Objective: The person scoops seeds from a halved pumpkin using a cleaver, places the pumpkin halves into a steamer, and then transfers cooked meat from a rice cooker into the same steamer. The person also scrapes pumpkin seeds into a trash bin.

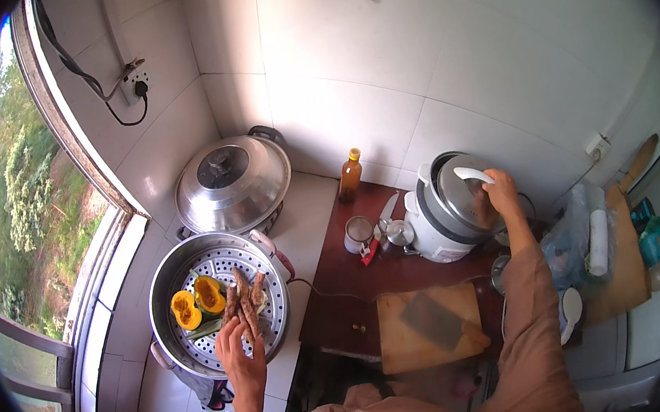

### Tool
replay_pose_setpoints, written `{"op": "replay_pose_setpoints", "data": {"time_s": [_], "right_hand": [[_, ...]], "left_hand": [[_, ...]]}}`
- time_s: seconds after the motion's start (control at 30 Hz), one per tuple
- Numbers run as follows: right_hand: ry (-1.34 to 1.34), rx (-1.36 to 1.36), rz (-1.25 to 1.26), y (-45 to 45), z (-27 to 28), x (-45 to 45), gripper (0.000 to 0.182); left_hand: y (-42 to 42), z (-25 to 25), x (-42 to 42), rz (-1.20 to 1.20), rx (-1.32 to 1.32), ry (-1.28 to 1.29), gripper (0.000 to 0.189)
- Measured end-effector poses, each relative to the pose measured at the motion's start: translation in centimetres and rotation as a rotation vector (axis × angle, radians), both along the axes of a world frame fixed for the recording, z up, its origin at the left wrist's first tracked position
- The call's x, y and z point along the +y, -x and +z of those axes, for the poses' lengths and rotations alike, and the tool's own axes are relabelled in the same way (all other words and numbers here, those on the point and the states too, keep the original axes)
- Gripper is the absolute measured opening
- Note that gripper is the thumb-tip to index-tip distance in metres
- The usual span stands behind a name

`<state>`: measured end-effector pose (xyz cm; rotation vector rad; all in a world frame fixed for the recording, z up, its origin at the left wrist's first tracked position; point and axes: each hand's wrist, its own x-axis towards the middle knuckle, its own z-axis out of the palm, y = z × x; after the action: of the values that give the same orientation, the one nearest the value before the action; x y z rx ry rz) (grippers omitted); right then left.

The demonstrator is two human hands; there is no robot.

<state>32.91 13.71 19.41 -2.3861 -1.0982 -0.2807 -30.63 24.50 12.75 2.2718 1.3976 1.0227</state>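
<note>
My left hand (240, 354) is at the near rim of a large metal steamer pot (162, 344), its fingertips at some long brown root vegetables (244, 299); whether it grips them I cannot tell. Beside the roots on the perforated steamer tray (224, 265) lie two cut pumpkin halves (209, 294), orange flesh showing, and a green piece. To the right, my right hand (502, 191) grips the white handle of a metal lid (462, 189). The lid is tilted over a white electric rice cooker (436, 243), whose opening shows partly at the back.
A domed, lidded wok (232, 198) stands behind the pot. On the dark red table are an oil bottle (350, 176), a knife (389, 207), a metal cup (359, 233) and a wooden cutting board (393, 344). Plastic bags (565, 235) lie at right; a window frame (119, 210) borders the left.
</note>
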Motion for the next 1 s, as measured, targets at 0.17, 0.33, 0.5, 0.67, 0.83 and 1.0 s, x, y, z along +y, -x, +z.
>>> {"op": "replay_pose_setpoints", "data": {"time_s": [0.17,0.33,0.5,0.67,0.83,1.0], "right_hand": [[0.018,-0.004,-0.009,-2.2,-1.8,2.2,0.024],[-0.069,-0.149,0.063,-2.4,-2.8,3.0,0.02],[-0.246,-0.207,0.037,-1.6,-4.7,3.0,0.02],[-0.262,-0.212,0.057,-2.2,-5.2,3.0,0.027],[-0.154,-0.267,0.027,-1.3,-4.3,2.1,0.033],[-0.398,-0.261,0.058,4.7,-5.1,-3.2,0.03]], "left_hand": [[-0.8,0.3,-2.1,0.049,-0.033,0.012,0.04],[-2.0,0.1,-3.4,0.056,-0.074,-0.029,0.032],[-3.7,0.7,-4.1,0.012,-0.101,-0.135,0.023],[-4.9,1.6,-4.8,-0.028,-0.112,-0.171,0.017],[-6.1,0.6,-5.8,-0.082,-0.153,-0.172,0.015],[-7.5,-0.7,-8.3,-0.174,-0.273,0.1,0.015]]}}
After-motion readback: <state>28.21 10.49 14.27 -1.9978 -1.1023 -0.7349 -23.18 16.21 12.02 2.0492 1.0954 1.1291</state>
